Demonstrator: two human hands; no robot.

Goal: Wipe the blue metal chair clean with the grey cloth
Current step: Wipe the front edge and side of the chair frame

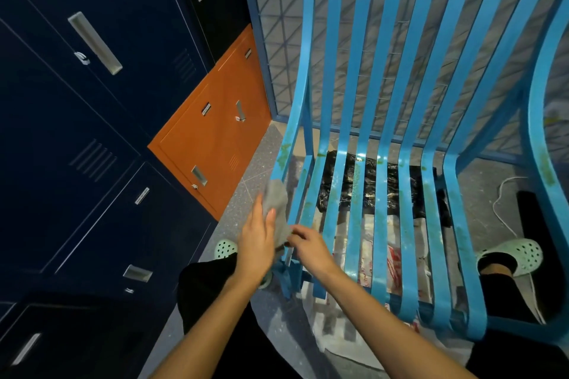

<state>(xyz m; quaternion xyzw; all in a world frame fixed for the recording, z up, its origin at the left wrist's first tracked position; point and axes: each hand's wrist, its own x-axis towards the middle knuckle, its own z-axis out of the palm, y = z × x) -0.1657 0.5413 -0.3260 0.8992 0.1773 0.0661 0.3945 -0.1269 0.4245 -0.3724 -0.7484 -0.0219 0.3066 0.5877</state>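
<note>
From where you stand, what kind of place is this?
Probably a locker room: navy lockers and orange lockers stand on the left, and a wire fence runs behind the blue chair.

The left hand is holding a crumpled grey cloth against the left side rail of the slatted blue metal chair, whose seat is showing greenish smears; the right hand is apparently pinching the cloth's lower edge.

No legible text or labels anywhere.
</note>
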